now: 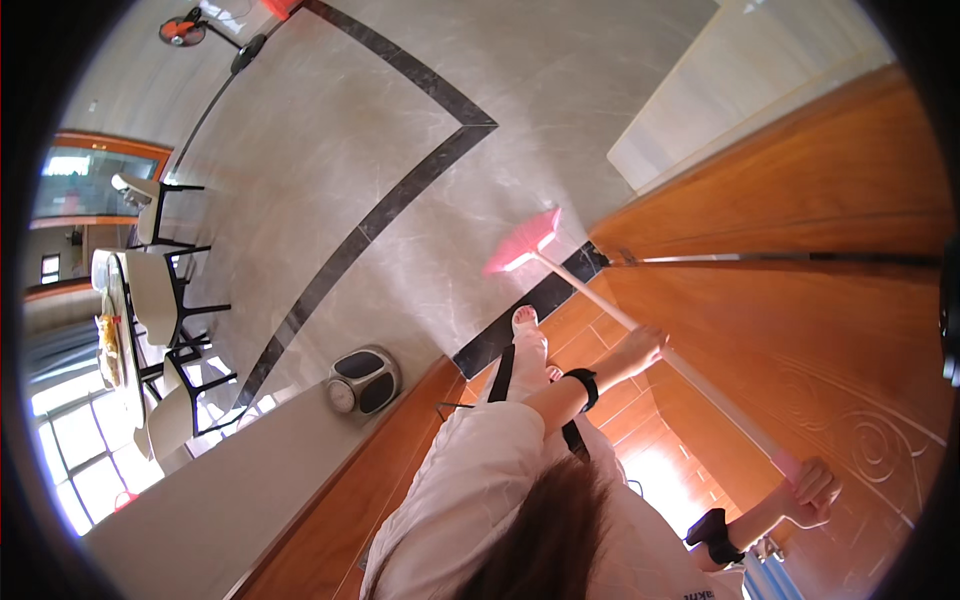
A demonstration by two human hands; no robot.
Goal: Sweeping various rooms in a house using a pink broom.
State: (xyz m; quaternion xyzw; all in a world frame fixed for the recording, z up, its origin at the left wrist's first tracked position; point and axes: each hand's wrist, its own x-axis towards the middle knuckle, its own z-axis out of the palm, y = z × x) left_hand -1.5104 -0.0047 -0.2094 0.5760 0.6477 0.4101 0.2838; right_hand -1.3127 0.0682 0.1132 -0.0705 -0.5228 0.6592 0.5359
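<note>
A broom with pink bristles (529,238) and a long pale handle (720,401) slants across the doorway. My left hand (643,349) is closed around the middle of the handle. At the handle's pink upper end, my right hand (814,491) grips it with the fingers wrapped over. The bristles are over the grey marble floor (420,277), just past the dark stone threshold (491,345); whether they press on it I cannot tell. One of my feet (525,316) is at the threshold, and the other is partly hidden by my left arm.
A carved wooden door (787,322) stands close on the right, a wall (225,487) on the left. Beside that wall is a dial bathroom scale (365,381). Several chairs (154,296) surround a table (129,345) at far left; a standing fan (182,31) is farther off.
</note>
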